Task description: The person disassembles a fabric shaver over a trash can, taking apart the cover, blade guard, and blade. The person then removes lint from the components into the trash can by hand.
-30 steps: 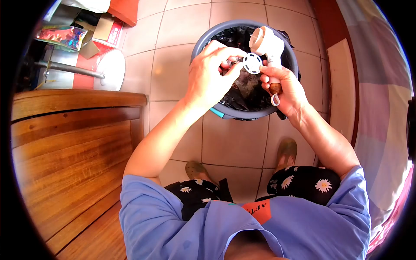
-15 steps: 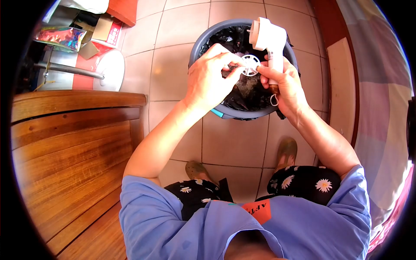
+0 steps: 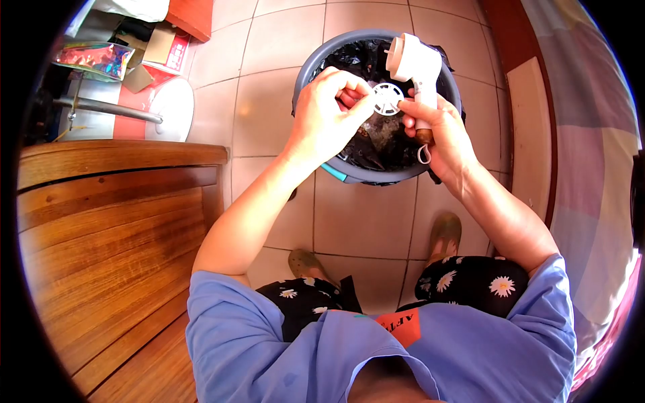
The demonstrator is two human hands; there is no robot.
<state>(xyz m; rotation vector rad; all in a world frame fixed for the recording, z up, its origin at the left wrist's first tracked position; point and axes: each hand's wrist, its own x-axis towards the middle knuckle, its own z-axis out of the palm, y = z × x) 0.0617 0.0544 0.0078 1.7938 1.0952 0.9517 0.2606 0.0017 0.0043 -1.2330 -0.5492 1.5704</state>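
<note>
My right hand [image 3: 447,134] is wrapped around the handle of a white fabric shaver [image 3: 420,64], with its round head up and tilted left. A short pin sticks out of that head, and a strap loop hangs below the brown handle end. Between my hands is a white slotted disc [image 3: 388,99], its left edge pinched by my left hand [image 3: 329,111]. The right thumb reaches to the disc's other edge. Both hands are over a grey bin [image 3: 309,67] lined with a black bag [image 3: 359,57], where some greyish fluffy waste [image 3: 386,134] shows.
A wooden bench or cabinet [image 3: 121,235] stands to my left. Beyond it are a round white base with a metal pole [image 3: 114,111], a shiny pouch [image 3: 94,59] and cardboard pieces. On the right hangs or lies checked fabric [image 3: 591,168]. My feet are on tiled floor [image 3: 363,228].
The shaver's head has dipped slightly, and the disc has shifted up a little. My left fingers have curled in more around the disc's edge.
</note>
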